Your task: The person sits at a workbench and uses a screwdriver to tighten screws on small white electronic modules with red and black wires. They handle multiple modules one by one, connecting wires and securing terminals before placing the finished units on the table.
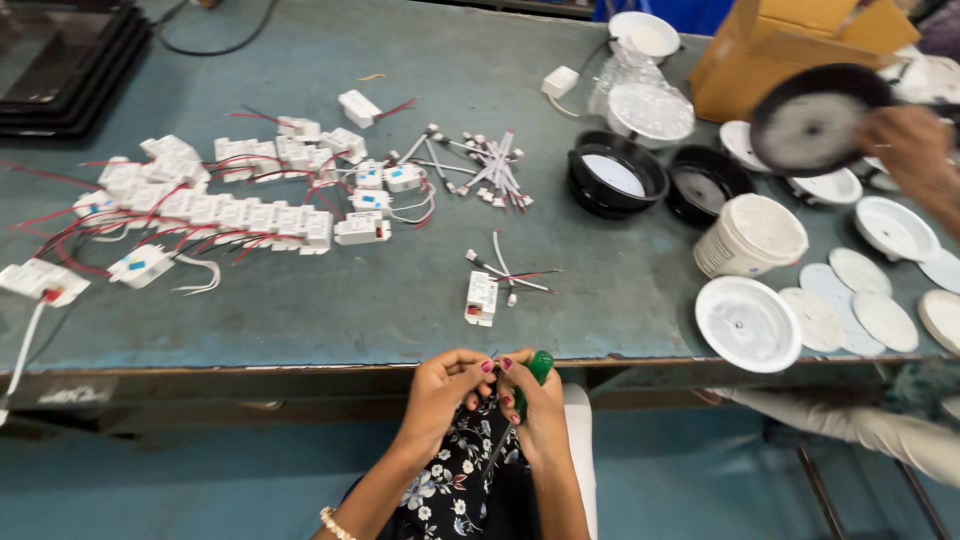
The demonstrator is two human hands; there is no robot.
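Note:
My left hand (pixel 446 383) and my right hand (pixel 535 400) meet in front of the table's near edge, fingertips pinched together around something small that I cannot make out. My right hand also grips a green-handled screwdriver (pixel 538 368), its shaft pointing down toward my lap. On the table just beyond my hands lies a small white driver box (pixel 481 298) with red and white wires (pixel 505 272).
Many white driver boxes with red wires (pixel 210 205) cover the left of the grey table (pixel 300 300). Loose connector wires (pixel 490 160), black lamp housings (pixel 615 175), stacked white rings (pixel 750 235) and white discs (pixel 850 305) lie right. Another person's hand (pixel 912 150) holds a black housing (pixel 812 118).

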